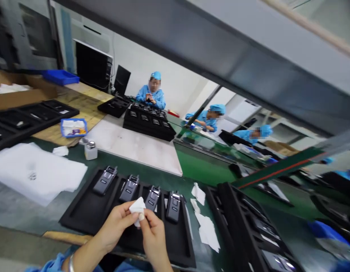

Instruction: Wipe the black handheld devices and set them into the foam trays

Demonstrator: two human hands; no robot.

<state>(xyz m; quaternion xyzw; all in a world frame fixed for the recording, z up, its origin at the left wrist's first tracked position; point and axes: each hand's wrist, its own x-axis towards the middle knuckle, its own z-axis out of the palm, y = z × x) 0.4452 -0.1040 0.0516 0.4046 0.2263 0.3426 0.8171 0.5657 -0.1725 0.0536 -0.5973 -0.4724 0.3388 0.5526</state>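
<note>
Between my two hands is a small folded white wipe (137, 206), held over a black foam tray (81, 206). My left hand (118, 223) pinches it from the left, thumb and fingers pressed together. From the other side my right hand (153, 230) grips its lower edge with thumb and forefinger. Behind the hands several dark handheld radios lie in the tray's slots: one at the left end (105, 180), one beside it (129, 188), another partly behind the wipe (152, 197), and one at the right (173, 206).
Left of the tray lie white plastic sheets (36, 170) and a small dispenser bottle (91, 150). Crumpled white wipes (207, 230) rest to the right, beside more black foam trays (248, 226). A metal shelf (205, 41) slants overhead. Several people in blue work across the bench.
</note>
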